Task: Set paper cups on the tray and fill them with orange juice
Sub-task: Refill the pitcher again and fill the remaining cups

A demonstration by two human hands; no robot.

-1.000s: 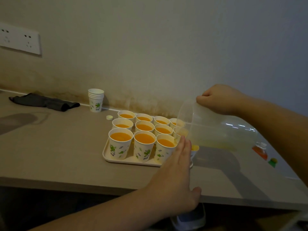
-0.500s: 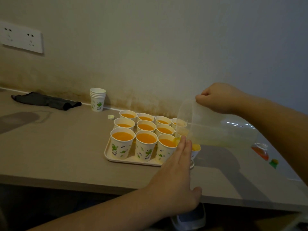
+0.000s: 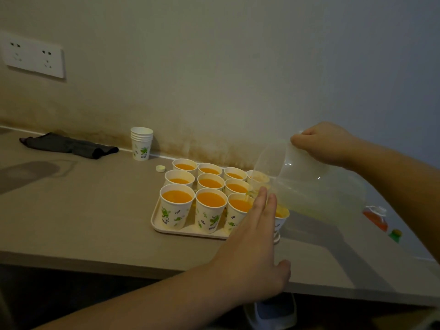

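A cream tray point(image 3: 156, 222) on the grey table carries several white paper cups with green prints, most of them filled with orange juice point(image 3: 210, 200). My right hand point(image 3: 326, 142) grips the handle of a clear plastic pitcher point(image 3: 302, 184), tipped sideways with its mouth over the tray's right side. A little juice lies in the pitcher's low side. The front right cup point(image 3: 282, 216) is partly hidden behind my left hand point(image 3: 256, 248), which stretches out with straight fingers toward that cup and the pitcher's rim.
A stack of spare paper cups point(image 3: 141, 144) stands by the wall, with a small pale bottle cap point(image 3: 160, 168) near it. A dark cloth point(image 3: 69, 145) lies at the back left. An orange bottle point(image 3: 376, 219) lies on the table at the right.
The pitcher has tipped a bit further, its bottom end higher than a second ago. My left hand has stayed by the front right cup.
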